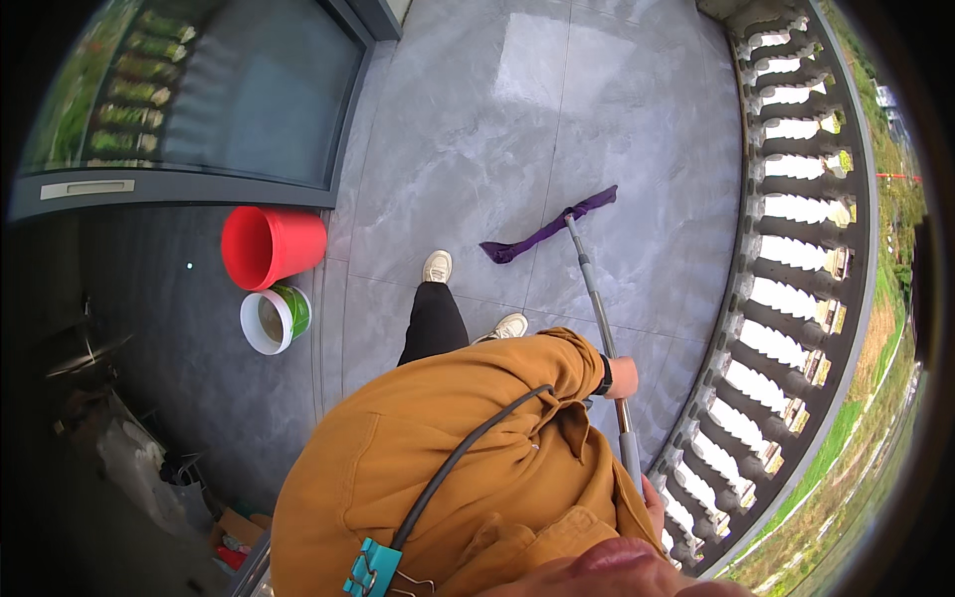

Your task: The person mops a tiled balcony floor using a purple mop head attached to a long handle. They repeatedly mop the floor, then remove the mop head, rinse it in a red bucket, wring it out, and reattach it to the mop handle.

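My left hand [623, 377], with a black band at the wrist, grips the middle of a metal mop pole [601, 313]. Lower down, my right hand [653, 506] is at the grey upper part of the pole, partly hidden by the mustard-coloured jacket; its fingers seem closed around it. The pole slants forward to a mop head wrapped in dark purple cloth [548, 231], which lies on the grey marbled floor tiles [448, 172] ahead of my shoes.
To the left, a red bucket [298, 240] and a white-and-green bucket [297, 312] stand by the door track, below a grey-framed glass sliding door [261, 97]. A balustrade [791, 209] curves along the right. Boxes and bags lie in the dark lower left.
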A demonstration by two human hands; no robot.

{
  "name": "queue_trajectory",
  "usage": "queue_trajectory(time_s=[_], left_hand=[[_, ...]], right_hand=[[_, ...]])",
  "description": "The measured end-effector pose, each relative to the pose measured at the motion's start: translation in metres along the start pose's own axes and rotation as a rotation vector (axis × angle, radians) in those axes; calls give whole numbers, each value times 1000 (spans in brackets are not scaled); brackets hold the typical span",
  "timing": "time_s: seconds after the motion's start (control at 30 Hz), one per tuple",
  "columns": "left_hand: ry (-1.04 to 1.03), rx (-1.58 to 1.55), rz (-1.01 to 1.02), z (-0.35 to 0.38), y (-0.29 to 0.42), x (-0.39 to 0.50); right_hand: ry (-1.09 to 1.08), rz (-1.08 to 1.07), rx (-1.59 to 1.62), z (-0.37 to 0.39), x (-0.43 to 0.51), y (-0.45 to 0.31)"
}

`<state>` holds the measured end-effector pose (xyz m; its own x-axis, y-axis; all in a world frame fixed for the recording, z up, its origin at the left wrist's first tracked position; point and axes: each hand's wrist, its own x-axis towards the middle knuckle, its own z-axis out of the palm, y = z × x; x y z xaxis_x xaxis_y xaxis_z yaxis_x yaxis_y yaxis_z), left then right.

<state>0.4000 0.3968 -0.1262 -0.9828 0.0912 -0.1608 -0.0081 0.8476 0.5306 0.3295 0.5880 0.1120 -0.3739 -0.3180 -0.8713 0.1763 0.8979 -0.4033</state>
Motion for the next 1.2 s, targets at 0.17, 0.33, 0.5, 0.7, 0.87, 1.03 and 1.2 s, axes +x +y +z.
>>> queue_trajectory(time_s=[0.17, 0.33, 0.5, 0.7, 0.87, 1.03, 1.2], left_hand=[[-114, 71, 71, -21, -32, -40], [-152, 218, -64, -51, -128, -114], [219, 391, -436, -104, -260, -219], [551, 68, -865, -141, -336, -366], [562, -175, -1100, -64, -289, -531], [295, -684, -1417, 18, -170, -623], [137, -692, -1320, 34, -127, -610]], right_hand=[[-131, 132, 322, 36, 16, 6], [-143, -54, 212, 135, 44, -58], [-358, -272, 254, 249, 121, -162], [-420, -254, 349, 376, 249, -321], [-266, -240, -4, 408, 302, -373], [-151, -267, -258, 367, 314, -311], [-156, -160, -275, 291, 292, -217]])
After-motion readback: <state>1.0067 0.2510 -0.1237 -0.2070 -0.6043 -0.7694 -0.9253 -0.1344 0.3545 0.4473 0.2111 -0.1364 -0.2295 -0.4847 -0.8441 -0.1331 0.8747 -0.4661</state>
